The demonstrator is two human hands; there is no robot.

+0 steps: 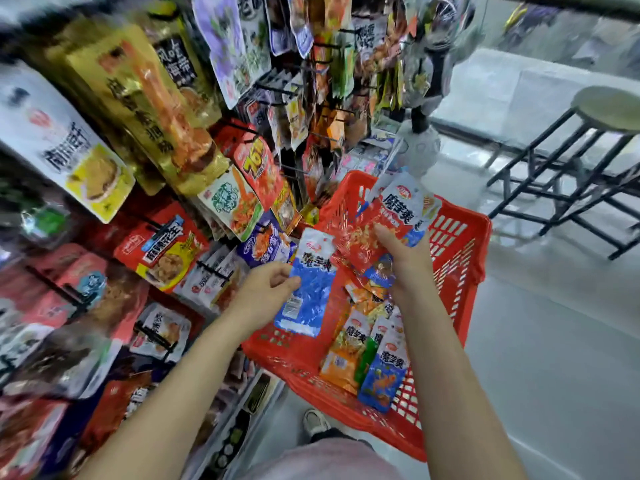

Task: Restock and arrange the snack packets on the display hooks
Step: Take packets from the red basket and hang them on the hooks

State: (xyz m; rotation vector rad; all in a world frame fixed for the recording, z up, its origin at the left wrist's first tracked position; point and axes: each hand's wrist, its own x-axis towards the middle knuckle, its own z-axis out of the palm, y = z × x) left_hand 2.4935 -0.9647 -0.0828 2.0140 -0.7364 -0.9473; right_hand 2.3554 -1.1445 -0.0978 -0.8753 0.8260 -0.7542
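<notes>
Above a red basket (460,271), in the head view, both hands work over loose snack packets. The left hand (266,289) pinches a blue packet (308,285) by its left edge, thumb on the front and fingers curled behind, so the packet hangs upright over the basket's near-left corner. The right hand (401,251) grips a red packet (360,240) from the right, fingers curled round it; a second red-and-white packet (405,202) stands just behind, fanned against the first, and whether the same hand holds it cannot be told for certain. Both held packets sit between the two hands, the blue one overlapping the lower left of the red one.

In the basket lie more packets: an orange packet (343,358) and another blue one (384,382) side by side near the right forearm, with smaller ones heaped above them.

To the left stands the rack (298,168) with black hooks (211,271) carrying rows of hanging snack bags: a yellow-and-white bag (69,157) at far left, a gold bag (145,105) beside it, red bags lower down. Much of the rack is blurred.

At right, well apart from the basket, a round stool (606,109) stands on the pale floor (554,341). A shoe (315,422) shows below the basket.
</notes>
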